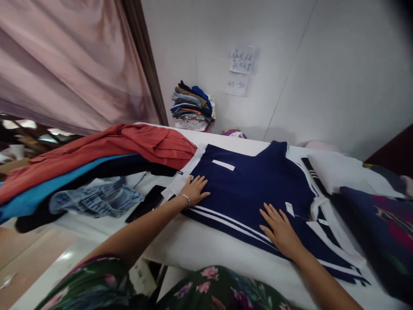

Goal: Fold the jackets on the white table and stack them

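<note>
One navy shirt [238,181] with a white collar [338,232] lies spread out across a white-covered table [193,237], right in front of the seated worker, its collar toward the right and its white-banded end toward the left. Double white stripes run along the near side. From where I stand, neither hand grips anything. The left hand [194,190], with a bracelet [186,199] at the wrist, rests palm down near the white band, fingers spread. The right hand [279,228] lies flat too, fingers parted, on the cloth short of the collar, near a small white tag [289,209]. Off to the left sit some blue denim [100,198], a red garment [138,142] and a bright blue one [64,178]. Against the wall at the back stands a stack of folded clothes [192,105], with two handwritten paper notes [241,60] up beside it.
</note>
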Demonstrator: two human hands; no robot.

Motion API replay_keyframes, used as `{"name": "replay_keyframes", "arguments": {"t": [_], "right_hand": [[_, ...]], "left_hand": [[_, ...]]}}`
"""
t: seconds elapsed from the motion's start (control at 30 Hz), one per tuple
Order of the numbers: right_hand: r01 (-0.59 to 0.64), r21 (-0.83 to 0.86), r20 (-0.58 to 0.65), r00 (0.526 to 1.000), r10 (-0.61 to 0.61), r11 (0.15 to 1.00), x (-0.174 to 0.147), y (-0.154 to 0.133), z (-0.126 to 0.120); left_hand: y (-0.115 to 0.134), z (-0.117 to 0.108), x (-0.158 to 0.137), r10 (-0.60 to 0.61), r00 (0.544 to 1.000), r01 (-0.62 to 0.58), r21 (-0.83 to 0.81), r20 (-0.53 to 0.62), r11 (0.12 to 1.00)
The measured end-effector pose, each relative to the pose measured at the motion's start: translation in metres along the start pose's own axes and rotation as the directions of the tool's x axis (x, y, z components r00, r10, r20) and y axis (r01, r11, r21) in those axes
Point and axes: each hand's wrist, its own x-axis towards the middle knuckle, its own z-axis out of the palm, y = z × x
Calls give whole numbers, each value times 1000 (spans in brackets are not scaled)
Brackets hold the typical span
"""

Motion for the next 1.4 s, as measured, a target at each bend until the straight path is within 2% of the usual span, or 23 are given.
{"name": "replay_keyframes", "arguments": {"t": [0.1, 0.23, 0.37, 0.5, 0.67, 0.83, 1.0, 1.1, 1.23, 1.33, 1.4], "right_hand": [[42, -25, -39, 998, -43, 999, 1, 8, 6], [50, -65, -62, 997, -54, 997, -9, 16, 13], [9, -62, -90, 996, -15, 998, -35, 25, 22], [-45, -42, -135, 990, 39, 998, -56, 27, 26], [-83, 13, -167, 982, 84, 996, -61, 20, 24], [-121, 4, -158, 980, 120, 993, -57, 22, 21], [-260, -40, -201, 948, 247, 965, -60, 29, 16], [-286, -35, -162, 947, 277, 958, -61, 27, 14], [-316, -10, -138, 940, 312, 949, -49, 20, 3], [-295, -8, -177, 941, 289, 955, -31, 12, -11], [-264, -2, -148, 954, 261, 965, -21, 9, -17]], "left_hand": [[6, 8, -30, -62, 997, 64, 41, -45, 997], [3, 3, -46, -163, 978, 169, 35, -134, 985], [-12, -9, -58, -337, 917, 346, 5, -215, 938], [-23, -22, -63, -493, 847, 500, -18, -200, 866], [-25, -26, -52, -552, 814, 564, 21, -178, 825], [-33, -28, -44, -563, 819, 565, -15, -114, 825], [-46, -30, -46, -588, 807, 585, -57, -55, 809], [-49, -30, -44, -565, 816, 565, -41, -118, 824], [-35, -32, -32, -395, 879, 410, -2, -269, 912], [-15, -28, -15, -210, 944, 218, 4, -255, 976], [-3, -20, -3, -112, 975, 119, 23, -194, 993]]}}
